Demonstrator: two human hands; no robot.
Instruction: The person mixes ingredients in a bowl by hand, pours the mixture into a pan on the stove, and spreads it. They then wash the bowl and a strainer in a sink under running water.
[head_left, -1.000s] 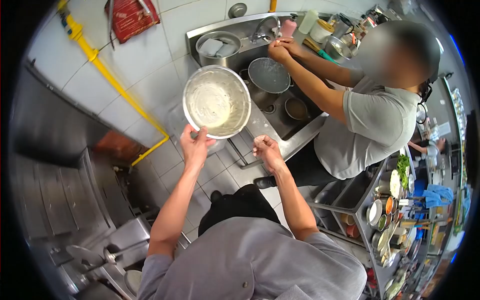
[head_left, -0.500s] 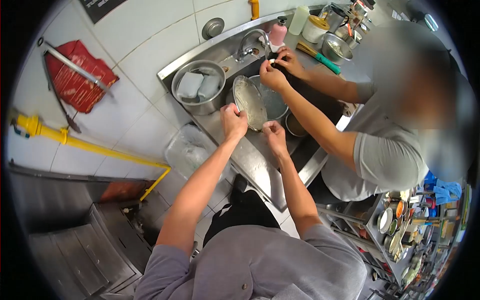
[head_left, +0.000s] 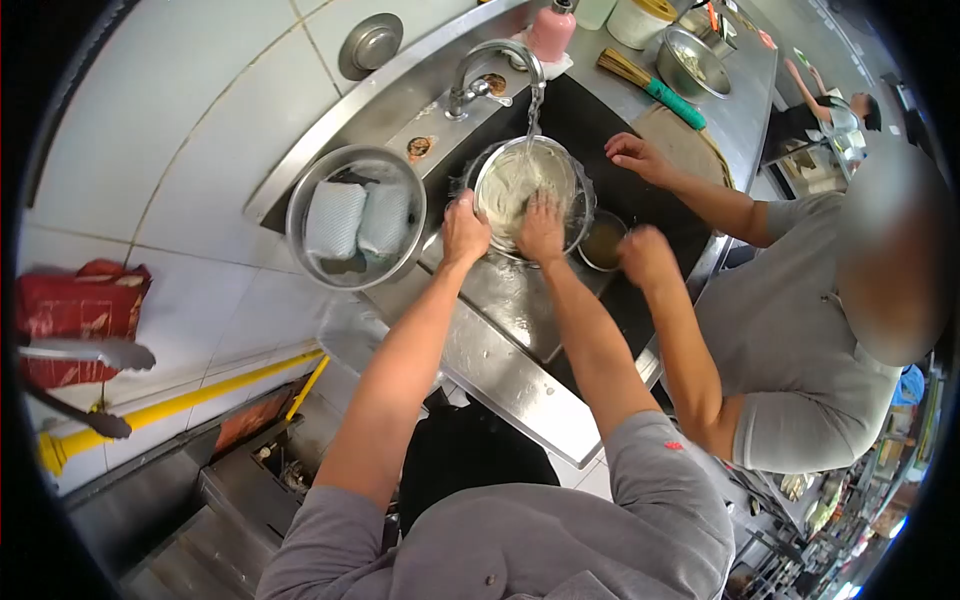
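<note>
My left hand [head_left: 466, 230] is closed on the near left rim of a round metal bowl [head_left: 502, 178], whose inside is smeared with a whitish paste. Inside the bowl, my right hand [head_left: 541, 228] lies against the coated wall, fingers stretched out and holding nothing. A stream of water [head_left: 536, 105] runs from the curved faucet [head_left: 492, 50] into the bowl. Behind and under it, the rim of a larger basin [head_left: 590, 195] partly shows. Close by on the right sits a small pan [head_left: 603, 240] with brownish liquid.
To the left, a metal pot [head_left: 300, 240] holds two pale wrapped blocks [head_left: 335, 220]. A co-worker's hands [head_left: 640, 158] are at the sink's right side. Along the back counter are a pink bottle [head_left: 552, 35], a green-handled whisk brush [head_left: 675, 104] and a metal bowl [head_left: 715, 75].
The tilted bowl has come level under the faucet, and water now runs into it. My right hand has moved inside it. The co-worker's hands have drawn back to the right.
</note>
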